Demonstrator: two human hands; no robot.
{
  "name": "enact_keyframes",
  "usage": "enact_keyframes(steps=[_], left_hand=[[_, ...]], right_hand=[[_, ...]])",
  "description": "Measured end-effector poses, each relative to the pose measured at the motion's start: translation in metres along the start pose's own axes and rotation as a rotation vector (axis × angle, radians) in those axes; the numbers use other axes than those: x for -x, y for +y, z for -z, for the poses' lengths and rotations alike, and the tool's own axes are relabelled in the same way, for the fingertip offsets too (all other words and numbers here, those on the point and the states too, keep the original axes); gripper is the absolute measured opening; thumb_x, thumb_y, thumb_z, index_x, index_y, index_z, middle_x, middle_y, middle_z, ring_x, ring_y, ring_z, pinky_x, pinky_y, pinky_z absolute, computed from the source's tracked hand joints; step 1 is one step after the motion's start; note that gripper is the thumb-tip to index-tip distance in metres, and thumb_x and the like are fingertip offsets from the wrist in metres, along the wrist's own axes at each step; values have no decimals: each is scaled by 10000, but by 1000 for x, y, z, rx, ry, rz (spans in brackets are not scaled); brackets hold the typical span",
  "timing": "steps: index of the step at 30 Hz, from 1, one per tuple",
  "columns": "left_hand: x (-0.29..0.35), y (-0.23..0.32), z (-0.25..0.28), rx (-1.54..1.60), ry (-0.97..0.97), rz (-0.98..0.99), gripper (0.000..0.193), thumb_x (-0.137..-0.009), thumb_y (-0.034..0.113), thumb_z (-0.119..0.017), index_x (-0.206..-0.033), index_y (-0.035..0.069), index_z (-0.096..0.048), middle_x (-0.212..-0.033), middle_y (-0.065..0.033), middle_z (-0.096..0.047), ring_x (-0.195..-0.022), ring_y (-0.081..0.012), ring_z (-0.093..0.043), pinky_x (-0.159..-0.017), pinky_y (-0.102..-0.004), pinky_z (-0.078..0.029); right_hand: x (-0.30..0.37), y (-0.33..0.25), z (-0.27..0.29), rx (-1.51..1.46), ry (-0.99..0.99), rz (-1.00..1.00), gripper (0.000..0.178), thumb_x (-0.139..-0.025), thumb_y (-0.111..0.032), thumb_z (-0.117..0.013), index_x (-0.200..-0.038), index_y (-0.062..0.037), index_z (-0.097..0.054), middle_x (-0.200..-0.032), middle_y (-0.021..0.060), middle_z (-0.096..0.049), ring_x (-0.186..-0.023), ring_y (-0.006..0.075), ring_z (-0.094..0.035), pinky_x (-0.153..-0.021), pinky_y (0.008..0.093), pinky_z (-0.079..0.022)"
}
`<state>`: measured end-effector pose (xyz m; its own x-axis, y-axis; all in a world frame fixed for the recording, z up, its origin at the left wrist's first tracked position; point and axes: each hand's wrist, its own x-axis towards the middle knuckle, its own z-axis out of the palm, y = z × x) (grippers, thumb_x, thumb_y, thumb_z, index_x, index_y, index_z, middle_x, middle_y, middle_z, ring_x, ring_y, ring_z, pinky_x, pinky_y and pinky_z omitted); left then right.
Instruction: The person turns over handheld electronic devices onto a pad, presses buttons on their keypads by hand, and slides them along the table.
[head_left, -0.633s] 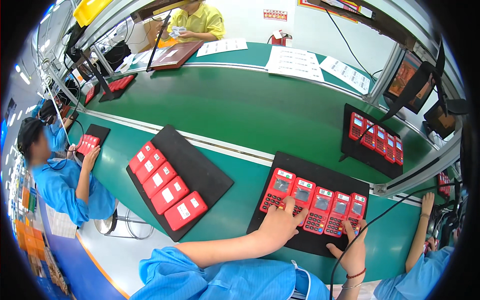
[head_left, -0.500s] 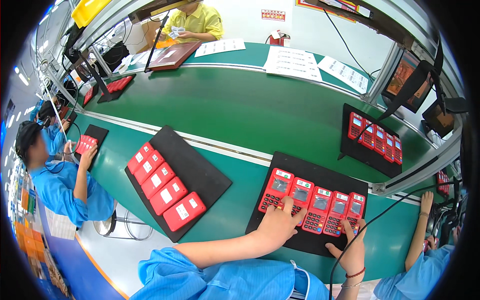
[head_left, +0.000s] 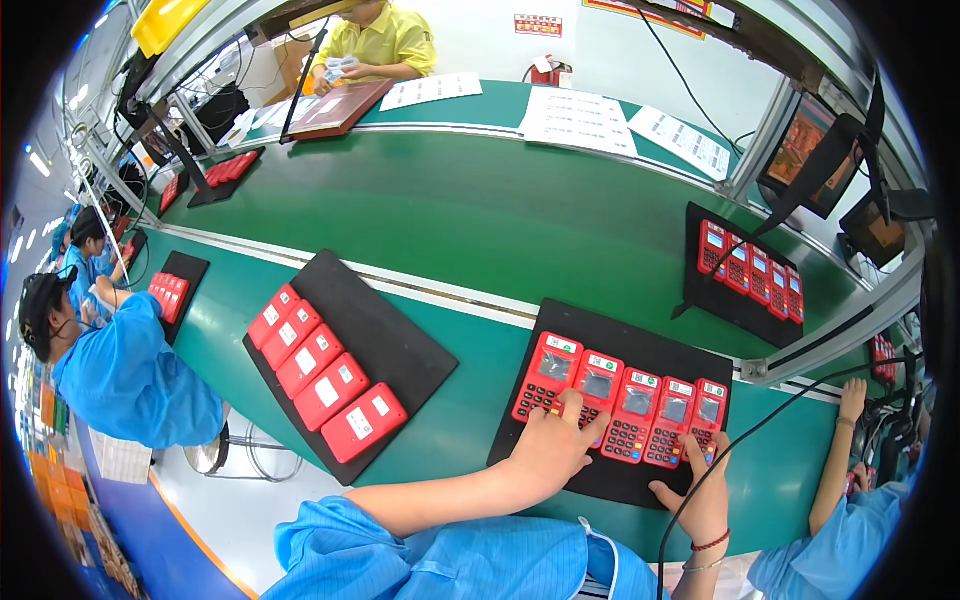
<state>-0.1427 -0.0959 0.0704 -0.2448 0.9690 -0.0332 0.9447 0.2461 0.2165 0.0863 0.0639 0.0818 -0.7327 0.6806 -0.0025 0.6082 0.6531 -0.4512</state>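
Several red payment terminals (head_left: pixel 632 415) lie face up in a row on a black mat (head_left: pixel 625 345), their small screens and keypads showing. Over the keypads at the left end of the row is my left hand (head_left: pixel 548 452), its fingers spread and touching or hovering over the keys. My right hand (head_left: pixel 703 498) reaches with stretched fingers to the keypads at the right end; the thumb stays apart. Neither hand grips anything. To the left, more red terminals (head_left: pixel 322 395) lie back side up on another black mat (head_left: pixel 385 335), white labels showing.
Beyond a metal rail, a green belt (head_left: pixel 450 220) carries a mat with upright-facing red terminals (head_left: pixel 752 270). A black cable (head_left: pixel 770 420) hangs past my right hand. Co-workers sit at left (head_left: pixel 135 370), at right (head_left: pixel 835 545) and across the belt (head_left: pixel 375 45). Paper sheets (head_left: pixel 578 120) lie at the back.
The view has shifted slightly. My hands stay in about the same place over the keypads. The co-worker at left has leaned and moved an arm.
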Motion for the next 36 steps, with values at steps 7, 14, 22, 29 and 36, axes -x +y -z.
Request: enact_keyframes(steps=[7,14,22,29,36], left_hand=[[-3,1,3,70,-28,25,647,-889,330,-758,-1466,175,-510,-1295,-291,-477,-829,-342,-692,-821,-463,-535],[0,-3,4,81,28,28,626,-865,341,-787,-1426,175,-564,-1277,-274,-482,-991,-404,-635,-818,-481,-532],[-1,-1,5,32,9,10,630,-869,354,-789,-1431,177,-564,-1309,-313,-470,-938,-396,-655,-822,-467,-538],[0,-1,4,26,21,9,624,-865,349,-795,-1421,170,-579,-1303,-304,-469,-915,-381,-659,-811,-456,-534],[-2,-1,6,44,10,13,625,-859,335,-800,-1416,158,-576,-1296,-288,-466,-912,-371,-661,-806,-456,-532]], right_hand=[[1,3,0,68,17,-20,838,-642,-228,-930,-1401,-152,-584,-1551,292,-310,-1321,491,-516,-994,486,-536],[-5,-3,2,87,6,-4,797,-696,-300,-911,-1417,-247,-577,-1554,295,-304,-1208,494,-608,-922,492,-586],[-2,-2,3,111,-8,10,820,-701,-316,-911,-1434,-261,-548,-1543,286,-304,-1200,496,-614,-884,483,-607],[-3,-4,4,42,-40,-52,826,-671,-267,-927,-1417,-244,-572,-1542,275,-312,-1338,498,-508,-1006,500,-556],[-3,-2,4,113,-3,20,796,-702,-315,-910,-1413,-245,-560,-1535,287,-316,-1225,493,-600,-893,489,-604]])
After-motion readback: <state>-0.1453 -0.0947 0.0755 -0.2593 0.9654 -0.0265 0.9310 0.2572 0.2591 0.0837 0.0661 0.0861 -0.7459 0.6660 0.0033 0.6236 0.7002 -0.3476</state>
